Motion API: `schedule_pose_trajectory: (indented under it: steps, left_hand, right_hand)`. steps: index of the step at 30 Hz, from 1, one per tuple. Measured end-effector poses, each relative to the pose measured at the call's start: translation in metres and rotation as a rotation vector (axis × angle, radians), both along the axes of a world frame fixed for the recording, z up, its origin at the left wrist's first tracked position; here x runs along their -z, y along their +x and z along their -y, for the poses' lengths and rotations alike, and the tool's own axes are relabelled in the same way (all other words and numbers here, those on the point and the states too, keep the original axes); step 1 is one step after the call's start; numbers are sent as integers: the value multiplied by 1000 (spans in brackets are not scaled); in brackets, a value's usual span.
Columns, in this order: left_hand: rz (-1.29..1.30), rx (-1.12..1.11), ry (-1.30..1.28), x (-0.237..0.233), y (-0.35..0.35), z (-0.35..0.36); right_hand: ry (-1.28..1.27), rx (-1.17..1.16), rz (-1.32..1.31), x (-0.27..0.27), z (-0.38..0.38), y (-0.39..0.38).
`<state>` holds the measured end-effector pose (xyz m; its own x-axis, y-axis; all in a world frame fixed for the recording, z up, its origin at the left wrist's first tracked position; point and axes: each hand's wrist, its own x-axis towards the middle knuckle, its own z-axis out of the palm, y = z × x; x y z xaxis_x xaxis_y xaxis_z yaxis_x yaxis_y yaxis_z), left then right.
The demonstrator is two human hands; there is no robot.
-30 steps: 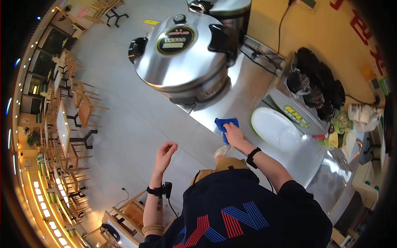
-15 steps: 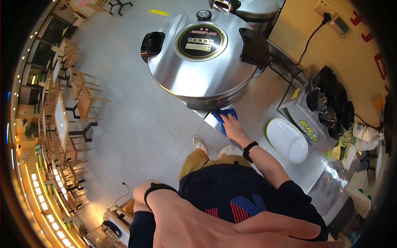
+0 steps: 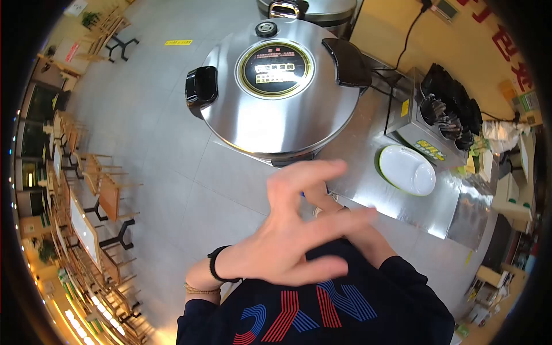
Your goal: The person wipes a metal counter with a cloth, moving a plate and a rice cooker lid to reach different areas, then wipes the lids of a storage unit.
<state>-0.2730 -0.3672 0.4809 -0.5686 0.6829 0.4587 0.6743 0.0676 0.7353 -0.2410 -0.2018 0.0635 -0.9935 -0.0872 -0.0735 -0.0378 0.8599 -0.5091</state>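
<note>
My left hand [image 3: 290, 230] is raised in front of my chest with its fingers spread, holding nothing. Behind it, my right hand [image 3: 319, 198] is mostly covered from view, and a small bit of blue cloth [image 3: 303, 194] shows beside its fingers near the counter's edge. Just beyond both hands stands a large round steel cooker [image 3: 259, 121] with black side handles and a closed lid. The steel counter [image 3: 359, 178] runs to the right of the cooker. On it lies a white oval dish [image 3: 407, 171] with a green rim.
A metal holder [image 3: 405, 123] with black spoons stands at the right by the wall. Another cooker [image 3: 336, 7] is behind the first. Cables run down the wall. Wooden chairs and tables [image 3: 83, 227] line the left side.
My left hand has risen from the lower edge to the middle and now overlaps my right hand. The view has shifted, and the blue cloth is mostly hidden.
</note>
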Motion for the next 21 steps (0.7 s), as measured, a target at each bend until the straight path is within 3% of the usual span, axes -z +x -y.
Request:
schedule_pose_trajectory:
  steps: [2,3,5,7,9,10,12,15,17,18,19,21]
  left_hand:
    - [-64,-40,-38,36,-3,4]
    - [-55,-233,16,52,-6,5]
    - [-24,-510,50,74,-16,6]
    - [-6,-559,27,88,-30,10]
    - [106,-792,51,100,-43,11]
    - [98,-766,42,103,-47,10]
    - [41,-915,-32,109,-51,6]
    - [14,-919,-109,121,-56,-4]
    - [-47,-911,-154,128,-61,-15]
    - [-107,-913,-182,130,-65,-21]
    - [-112,-901,-184,132,-70,-28]
    - [-193,-919,-285,134,-79,-43]
  right_hand:
    - [138,-222,-195,7,-1,14]
    - [142,-205,-200,1,-6,11]
    - [83,-230,69,-13,-26,5]
    - [118,-6,-30,-2,-59,-9]
    - [211,208,-58,-1,-102,-32]
    - [241,319,-22,-4,-122,-46]
    - [210,489,-108,-6,-150,-65]
    - [72,545,-16,5,-146,-88]
    - [148,418,-147,76,-123,-92]
    - [128,332,-78,75,-107,-84]
    - [110,246,-14,69,-91,-72]
    - [25,135,17,-3,-78,-34]
